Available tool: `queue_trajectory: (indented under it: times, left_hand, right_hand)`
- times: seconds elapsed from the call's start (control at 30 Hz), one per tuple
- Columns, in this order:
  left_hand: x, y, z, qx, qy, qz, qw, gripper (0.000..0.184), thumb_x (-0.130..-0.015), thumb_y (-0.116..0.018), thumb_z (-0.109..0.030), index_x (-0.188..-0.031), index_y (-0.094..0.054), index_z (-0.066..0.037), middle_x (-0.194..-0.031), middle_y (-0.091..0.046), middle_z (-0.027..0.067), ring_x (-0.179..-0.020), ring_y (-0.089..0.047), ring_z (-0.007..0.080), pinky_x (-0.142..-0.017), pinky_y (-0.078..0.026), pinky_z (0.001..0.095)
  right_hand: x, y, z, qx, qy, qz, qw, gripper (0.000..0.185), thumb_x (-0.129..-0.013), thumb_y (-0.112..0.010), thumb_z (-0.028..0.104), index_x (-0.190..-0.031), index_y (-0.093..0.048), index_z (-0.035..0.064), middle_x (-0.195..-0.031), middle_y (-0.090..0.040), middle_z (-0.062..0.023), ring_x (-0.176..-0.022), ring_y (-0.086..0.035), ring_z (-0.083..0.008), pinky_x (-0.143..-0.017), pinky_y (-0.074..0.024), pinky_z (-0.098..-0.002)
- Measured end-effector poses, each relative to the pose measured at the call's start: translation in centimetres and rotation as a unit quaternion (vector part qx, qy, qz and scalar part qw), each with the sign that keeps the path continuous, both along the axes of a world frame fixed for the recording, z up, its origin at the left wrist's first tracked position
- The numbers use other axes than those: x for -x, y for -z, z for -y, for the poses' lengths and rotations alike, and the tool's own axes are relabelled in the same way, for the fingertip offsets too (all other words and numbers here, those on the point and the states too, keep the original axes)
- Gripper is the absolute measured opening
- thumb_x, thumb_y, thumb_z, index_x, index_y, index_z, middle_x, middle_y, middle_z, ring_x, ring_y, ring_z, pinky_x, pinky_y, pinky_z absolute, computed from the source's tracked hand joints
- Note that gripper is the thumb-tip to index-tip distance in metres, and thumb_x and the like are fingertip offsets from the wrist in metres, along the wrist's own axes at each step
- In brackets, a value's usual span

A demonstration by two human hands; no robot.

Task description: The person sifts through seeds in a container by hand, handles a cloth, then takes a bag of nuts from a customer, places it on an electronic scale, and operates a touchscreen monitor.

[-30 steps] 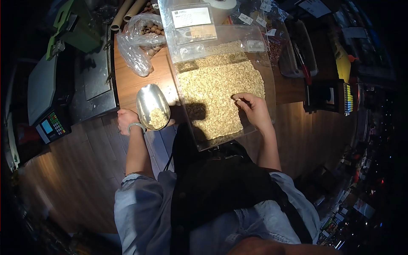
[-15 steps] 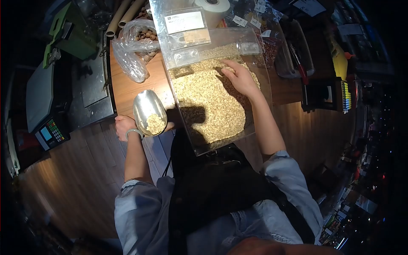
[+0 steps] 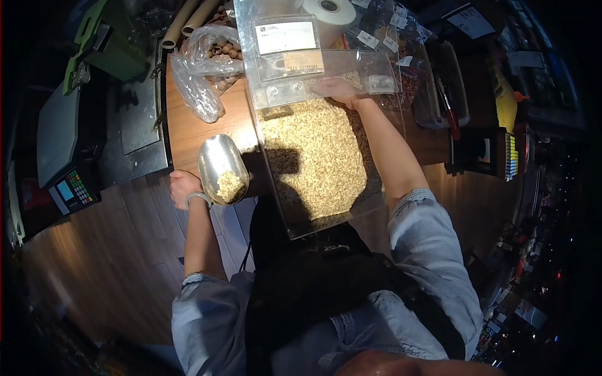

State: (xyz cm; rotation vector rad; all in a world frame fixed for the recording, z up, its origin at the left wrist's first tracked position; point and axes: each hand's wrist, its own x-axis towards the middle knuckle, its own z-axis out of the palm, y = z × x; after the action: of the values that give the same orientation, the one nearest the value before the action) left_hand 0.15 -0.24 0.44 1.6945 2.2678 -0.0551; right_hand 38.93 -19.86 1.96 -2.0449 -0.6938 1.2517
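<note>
My right hand [image 3: 338, 89] is at the upper part of a clear plastic bin [image 3: 280, 207] full of rolled oats [image 3: 320, 156]. It shows through the clear flap [image 3: 345, 62], fingers stretched out and slightly blurred, and nothing is visible in it. At the table's front edge, my left hand [image 3: 185, 184] has its fingers curled closed; what they grip, if anything, is hidden. Right beside that wrist, a metal scoop [image 3: 216, 153] with some oats in its lower end overlaps the table edge.
A knotted plastic bag [image 3: 200, 100] of round brown nuts lies on the wooden table [image 3: 185, 135]. A scale [image 3: 63, 144] stands left, a white roll [image 3: 329, 9] behind the bin. To the right are labelled bags [image 3: 382, 37] and a clear tub [image 3: 461, 94].
My right hand has moved up and away from the middle of the oats, behind the clear flap. My left hand and the scoop stay about where they were; the view shifts slightly.
</note>
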Motion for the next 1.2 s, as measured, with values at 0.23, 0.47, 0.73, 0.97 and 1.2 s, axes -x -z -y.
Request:
queue_trajectory:
  times: [0.23, 0.47, 0.73, 0.97, 1.2]
  left_hand:
    - [-0.2, -0.5, 0.0, 0.024, -0.006, 0.004, 1.0, 0.061, -0.095, -0.019, -0.039, -0.099, -0.068, -0.003, -0.103, -0.067, 0.0194, -0.1, -0.062, 0.0398, -0.087, -0.046, 0.051]
    - [-0.3, -0.5, 0.0, 0.019, -0.013, -0.003, 1.0, 0.063, -0.094, -0.02, -0.04, -0.097, -0.07, -0.002, -0.102, -0.067, 0.02, -0.101, -0.061, 0.0399, -0.088, -0.045, 0.0501]
    - [-0.2, 0.0, 0.0, 0.009, -0.017, 0.011, 1.0, 0.063, -0.094, -0.019, -0.039, -0.098, -0.069, -0.002, -0.103, -0.067, 0.0205, -0.102, -0.06, 0.0396, -0.09, -0.043, 0.0505]
    - [-0.1, 0.0, -0.1, 0.023, -0.013, 0.003, 1.0, 0.063, -0.094, -0.018, -0.04, -0.102, -0.068, -0.002, -0.105, -0.066, 0.0203, -0.103, -0.06, 0.04, -0.091, -0.042, 0.0499]
    - [-0.3, -0.4, 0.2, 0.015, -0.014, 0.009, 1.0, 0.063, -0.094, -0.018, -0.039, -0.101, -0.068, 0.0, -0.105, -0.066, 0.0211, -0.104, -0.059, 0.0402, -0.092, -0.042, 0.0505]
  right_hand:
    - [5.1, -3.9, 1.0, 0.012, 0.0, -0.141, 0.99, 0.052, -0.082, -0.071, 0.038, -0.119, -0.06, 0.0033, -0.123, -0.058, -0.0112, -0.122, -0.045, -0.0209, -0.103, -0.0328, -0.0321]
    - [12.9, -8.2, 4.0, -0.139, -0.027, 0.046, 0.989, 0.039, -0.077, -0.078, 0.026, -0.108, -0.064, 0.0057, -0.107, -0.064, -0.0057, -0.1, -0.059, -0.016, -0.088, -0.0456, -0.0284]
    - [18.8, -10.3, 7.8, -0.228, 0.0, 0.256, 0.939, 0.03, -0.07, -0.064, -0.006, -0.097, -0.066, 0.0058, -0.098, -0.062, -0.0102, -0.095, -0.061, -0.0276, -0.083, -0.049, -0.0342]
    - [18.0, -9.8, 11.9, -0.268, 0.313, -0.093, 0.906, 0.017, -0.089, -0.063, 0.012, -0.103, -0.064, 0.0028, -0.099, -0.063, -0.006, -0.088, -0.06, -0.0157, -0.076, -0.0494, -0.0273]
    - [16.1, -10.3, 15.1, -0.367, 0.439, -0.428, 0.699, 0.041, -0.1, -0.044, 0.025, -0.126, -0.046, -0.0064, -0.116, -0.058, -0.0212, -0.11, -0.058, -0.0304, -0.089, -0.053, -0.0408]
